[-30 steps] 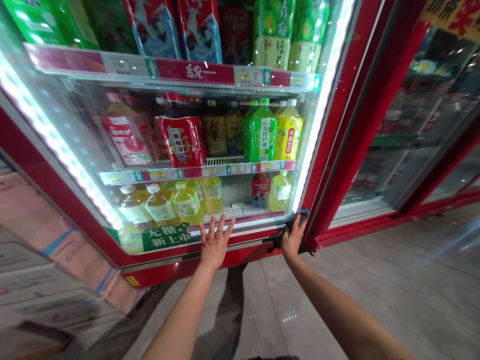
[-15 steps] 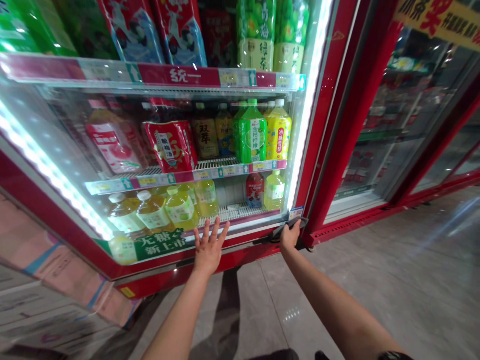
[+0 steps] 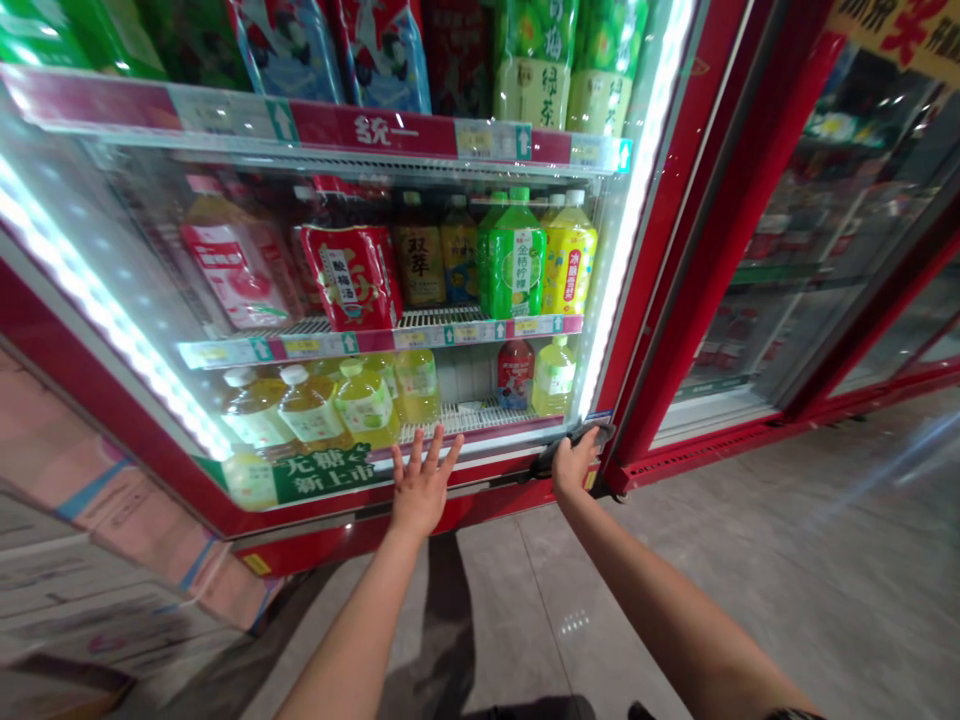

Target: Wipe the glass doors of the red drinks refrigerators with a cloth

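My right hand (image 3: 576,462) presses a dark grey cloth (image 3: 550,456) against the lower right corner of the glass door of a red drinks fridge (image 3: 480,508). The cloth sticks out on both sides of the hand, and part of it is hidden under the palm. To the left, my left hand (image 3: 420,497) is open, its fingers spread in front of the door's lower edge. Whether its fingertips touch the glass, I cannot tell. Behind the glass, yellow-green bottles (image 3: 365,402) and a red-labelled bottle (image 3: 516,375) stand on the bottom shelf.
A green sticker (image 3: 330,475) runs along the door's lower left. Stacked cartons (image 3: 97,490) stand close by on the left. Another red fridge (image 3: 637,440) adjoins on the right. Grey tiles (image 3: 750,560) cover the floor.
My right hand and the cloth have shifted slightly left along the door's bottom edge. The left hand stays spread at about the same spot. The view has moved a little.
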The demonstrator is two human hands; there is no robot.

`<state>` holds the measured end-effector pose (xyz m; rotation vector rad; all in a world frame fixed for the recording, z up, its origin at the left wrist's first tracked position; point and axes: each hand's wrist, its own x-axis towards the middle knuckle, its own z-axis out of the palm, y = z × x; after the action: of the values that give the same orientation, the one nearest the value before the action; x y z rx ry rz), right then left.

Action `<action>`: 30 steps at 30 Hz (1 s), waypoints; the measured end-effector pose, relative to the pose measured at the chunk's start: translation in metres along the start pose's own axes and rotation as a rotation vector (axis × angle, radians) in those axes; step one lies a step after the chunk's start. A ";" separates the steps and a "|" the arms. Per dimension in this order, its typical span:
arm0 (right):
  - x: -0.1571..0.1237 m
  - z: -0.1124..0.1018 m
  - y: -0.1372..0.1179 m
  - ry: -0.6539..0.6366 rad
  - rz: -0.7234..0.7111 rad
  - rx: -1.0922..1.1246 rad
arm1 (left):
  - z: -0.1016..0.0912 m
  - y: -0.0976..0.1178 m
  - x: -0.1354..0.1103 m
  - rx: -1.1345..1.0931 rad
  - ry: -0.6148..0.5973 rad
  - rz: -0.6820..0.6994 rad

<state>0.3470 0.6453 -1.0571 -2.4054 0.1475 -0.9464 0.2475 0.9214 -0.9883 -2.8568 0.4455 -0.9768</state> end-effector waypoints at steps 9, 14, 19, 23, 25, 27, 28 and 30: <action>-0.039 -0.026 -0.029 -0.262 -0.755 -0.106 | 0.003 0.000 0.000 -0.002 -0.015 -0.016; -0.026 -0.042 0.023 -0.259 -0.946 -0.098 | 0.004 0.000 -0.002 0.013 -0.018 -0.029; -0.003 -0.045 -0.001 -0.137 -0.702 -0.070 | 0.008 0.002 -0.003 0.016 -0.036 -0.050; -0.021 -0.033 -0.030 -0.188 -0.803 -0.069 | 0.009 0.003 -0.003 0.039 -0.045 -0.056; -0.032 -0.031 -0.025 -0.256 -0.939 -0.080 | 0.006 0.003 -0.003 0.048 -0.039 -0.044; -0.035 -0.033 -0.011 -0.301 -1.027 -0.085 | 0.003 0.001 -0.004 0.054 -0.034 -0.023; -0.033 -0.035 -0.006 -0.304 -1.039 -0.084 | 0.001 -0.001 -0.005 0.059 -0.032 -0.015; -0.026 -0.039 -0.003 -0.267 -0.993 -0.075 | -0.001 -0.006 -0.009 0.069 -0.022 -0.019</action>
<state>0.3019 0.6382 -1.0476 -2.6221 -1.2183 -0.9753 0.2416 0.9296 -0.9914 -2.8120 0.3750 -0.9443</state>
